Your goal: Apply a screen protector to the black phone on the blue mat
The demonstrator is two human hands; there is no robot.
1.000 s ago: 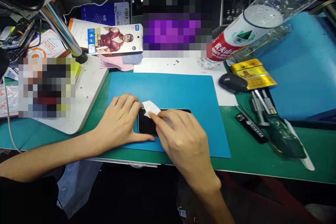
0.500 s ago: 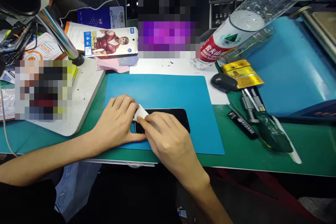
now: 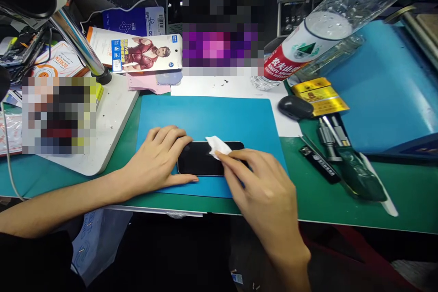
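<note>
- The white wipe [image 3: 217, 145] has moved from the left end of the phone [image 3: 196, 159] to about its middle, so the wiping seems to advance.
- The right hand [image 3: 268, 187] pinches this wipe between its fingertips.
- The phone lies on the blue mat [image 3: 205, 116], under the wipe; the left hand [image 3: 159, 157], widely spread, frames its left end.

Decent room can be found on the blue mat [image 3: 205, 114] beyond the phone [image 3: 200, 162]. The phone's ends are boxed in by left hand [image 3: 160, 157] and right hand [image 3: 265, 185] tho. Farther left's blocked by the lamp base [image 3: 111, 121].
</note>
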